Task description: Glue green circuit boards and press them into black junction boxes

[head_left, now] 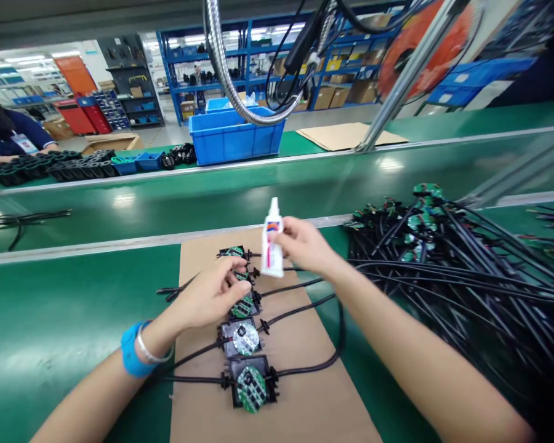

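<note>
A small white glue bottle point(272, 255) with a pointed nozzle stands nearly upright in my right hand point(305, 245), its fingers closed around one side. My left hand point(215, 294) hovers over a row of black housings, thumb and fingers curved and apart, with nothing visible between them. It partly covers the middle circuit boards. In the row, a round green circuit board point(252, 389) lies at the near black housing point(236, 369), and a silvery round board point(246, 338) sits in the one behind. Black cables point(300, 371) run out from both sides of the housings.
Brown cardboard point(314, 403) lies under the row on the green bench point(74, 332). A heap of black cables point(425, 264) with green boards is at right. A blue bin point(237, 138) stands beyond the rail, under a metal hose point(224, 67). A co-worker point(16, 132) sits far left.
</note>
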A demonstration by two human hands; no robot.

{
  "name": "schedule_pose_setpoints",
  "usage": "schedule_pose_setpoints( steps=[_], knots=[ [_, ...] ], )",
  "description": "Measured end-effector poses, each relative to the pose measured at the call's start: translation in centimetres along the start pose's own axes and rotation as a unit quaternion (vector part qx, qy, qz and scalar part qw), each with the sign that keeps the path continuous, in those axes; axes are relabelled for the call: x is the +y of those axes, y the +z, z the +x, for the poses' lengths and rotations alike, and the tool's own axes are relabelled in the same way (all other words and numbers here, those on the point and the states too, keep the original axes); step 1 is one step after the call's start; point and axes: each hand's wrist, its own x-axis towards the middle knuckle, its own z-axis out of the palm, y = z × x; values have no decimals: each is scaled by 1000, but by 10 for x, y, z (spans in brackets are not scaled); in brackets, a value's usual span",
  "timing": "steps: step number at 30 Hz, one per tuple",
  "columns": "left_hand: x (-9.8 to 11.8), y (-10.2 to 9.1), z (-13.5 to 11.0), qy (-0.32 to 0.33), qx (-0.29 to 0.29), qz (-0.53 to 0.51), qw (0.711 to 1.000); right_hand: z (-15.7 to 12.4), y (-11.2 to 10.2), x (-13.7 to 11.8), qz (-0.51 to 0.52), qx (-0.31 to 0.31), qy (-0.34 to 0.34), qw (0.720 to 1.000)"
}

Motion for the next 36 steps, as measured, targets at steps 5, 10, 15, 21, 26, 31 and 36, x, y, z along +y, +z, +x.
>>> schedule_pose_setpoints(
  steps=[5,10,15,21,26,31,36],
  knots=[
    [-14,16,14,-54,13,-168,984,-26,44,-55,227,-53,29,972],
    [-29,23,6,-70,78,-184,977,-44,55,-56,70,-69,-29,995],
    [-29,23,2,-60,83,-164,981,-46,61,-53,41,-55,-82,994],
    [-24,21,0,-29,55,-164,984,-47,62,-50,81,-45,-62,994],
    [-24,26,-1,-27,38,-204,978,-49,66,-46,138,-70,-42,987],
    [-27,27,3,-40,15,-271,962,-47,65,-45,241,-151,21,958],
    [-27,20,9,-60,108,-314,941,-40,52,-44,68,-17,-154,986]
  ],
)
